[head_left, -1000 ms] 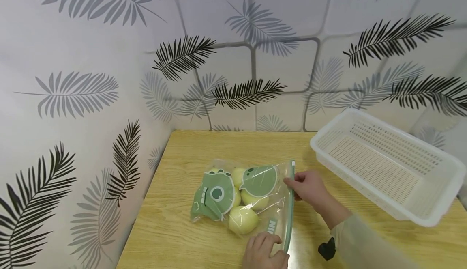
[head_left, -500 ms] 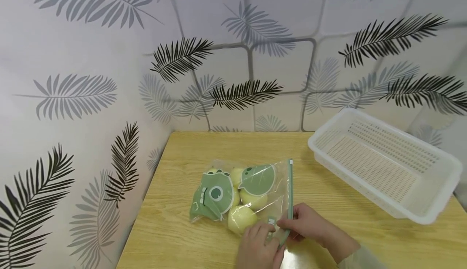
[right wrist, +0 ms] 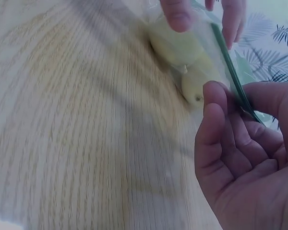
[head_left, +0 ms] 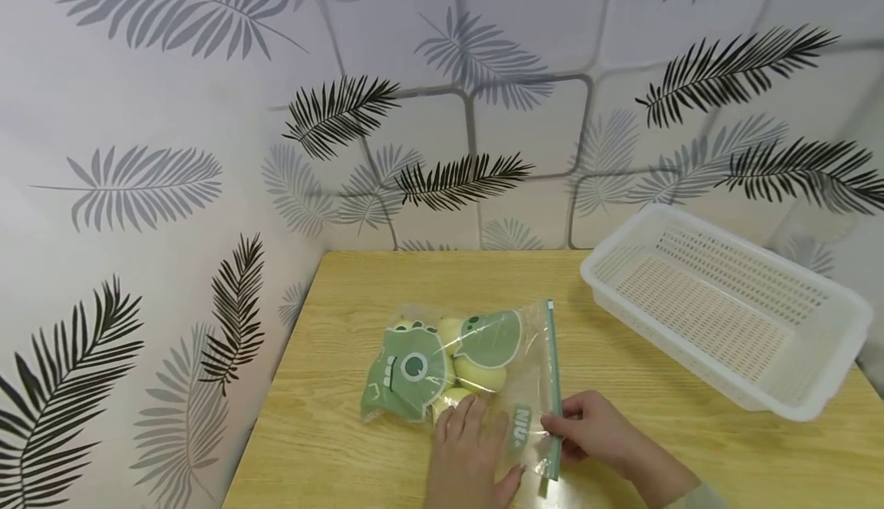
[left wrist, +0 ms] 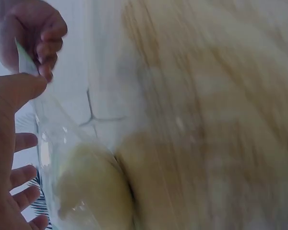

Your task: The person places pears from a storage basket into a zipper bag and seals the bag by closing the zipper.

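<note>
A clear zip bag with green cartoon-monster prints (head_left: 407, 371) lies on the table, its green zip strip (head_left: 554, 386) on the right side. Inside are several round, pale yellow-green fruits (head_left: 479, 375). My right hand (head_left: 601, 436) pinches the strip near its front end between thumb and fingers; the right wrist view shows the green strip in that pinch (right wrist: 249, 139). My left hand (head_left: 466, 451) rests on the front of the bag with extended fingers over the nearest fruit. In the left wrist view the left thumb (left wrist: 29, 88) is close to the bag's edge and the other fingers stand apart.
A white perforated plastic basket (head_left: 704, 325) stands at the table's right side. Behind and left of the wooden table (head_left: 387, 279) is a wall covering with leaf prints (head_left: 442, 133).
My right hand has slid along the zip strip toward its front end. The left hand has left the bag's front corner and moved left, spreading its fingers over the front fruit.
</note>
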### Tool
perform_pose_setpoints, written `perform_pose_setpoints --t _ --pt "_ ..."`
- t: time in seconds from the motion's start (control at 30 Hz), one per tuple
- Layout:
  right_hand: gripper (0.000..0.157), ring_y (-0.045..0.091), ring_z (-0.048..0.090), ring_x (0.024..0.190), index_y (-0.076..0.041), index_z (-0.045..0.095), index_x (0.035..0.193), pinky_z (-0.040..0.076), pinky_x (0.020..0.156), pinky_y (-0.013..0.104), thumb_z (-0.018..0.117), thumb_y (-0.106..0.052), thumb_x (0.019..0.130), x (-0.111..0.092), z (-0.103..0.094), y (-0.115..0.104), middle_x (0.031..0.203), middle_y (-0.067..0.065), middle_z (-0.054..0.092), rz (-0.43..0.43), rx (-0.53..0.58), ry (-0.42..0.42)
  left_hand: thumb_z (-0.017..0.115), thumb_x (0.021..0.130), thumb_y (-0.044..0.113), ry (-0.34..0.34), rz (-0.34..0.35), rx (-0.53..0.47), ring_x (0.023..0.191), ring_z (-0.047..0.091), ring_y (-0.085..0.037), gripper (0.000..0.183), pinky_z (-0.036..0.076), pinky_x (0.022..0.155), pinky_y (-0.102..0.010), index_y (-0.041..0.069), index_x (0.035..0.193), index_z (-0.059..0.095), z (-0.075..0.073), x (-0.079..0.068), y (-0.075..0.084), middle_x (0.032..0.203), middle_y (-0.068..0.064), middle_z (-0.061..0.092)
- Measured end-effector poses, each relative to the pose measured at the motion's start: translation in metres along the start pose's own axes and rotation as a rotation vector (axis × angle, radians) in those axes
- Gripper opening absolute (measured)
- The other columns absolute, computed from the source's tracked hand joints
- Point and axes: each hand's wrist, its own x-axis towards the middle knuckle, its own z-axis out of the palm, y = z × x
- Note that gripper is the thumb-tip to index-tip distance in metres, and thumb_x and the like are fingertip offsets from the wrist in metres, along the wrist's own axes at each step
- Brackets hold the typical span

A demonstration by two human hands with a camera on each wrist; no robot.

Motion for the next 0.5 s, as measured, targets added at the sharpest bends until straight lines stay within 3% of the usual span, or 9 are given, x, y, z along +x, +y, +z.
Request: perform_pose_setpoints --t 0.1,0.23,0.5 --pt "0.032 0.014 0.064 0.064 0.005 0.073 0.1 0.058 0.061 0.03 0.07 -0.027 0.099 -0.001 -0.005 0.003 0.074 0.0 0.071 0.011 -0.009 0.041 0.079 0.072 0.07 -0.071 -0.035 0.002 0.143 0.045 -0.034 0.085 0.044 0.109 -0.06 0.025 0.141 0.061 0.005 -0.001 -0.013 0.155 -0.011 0.049" --pt "0.032 0.016 0.064 0.065 0.006 0.071 0.101 0.057 0.061 0.031 0.069 -0.026 0.1 -0.001 -0.012 0.008 0.074 0.001 0.071 0.03 -0.015 0.127 0.078 0.078 0.064 -0.147 -0.068 -0.005 0.15 0.036 -0.041 0.089 0.039 0.111 -0.069 0.024 0.153 0.05 0.011 -0.001 -0.031 0.164 -0.014 0.038" --pt "0.031 0.014 0.065 0.068 0.008 0.07 0.108 0.058 0.061 0.031 0.072 -0.021 0.098 0.008 -0.017 0.019 0.082 0.006 0.073 0.088 0.048 0.397 0.078 0.081 0.059 -0.214 -0.18 -0.002 0.157 0.023 -0.041 0.095 0.023 0.114 -0.079 0.028 0.161 0.037 0.013 0.004 -0.06 0.171 -0.011 0.025"
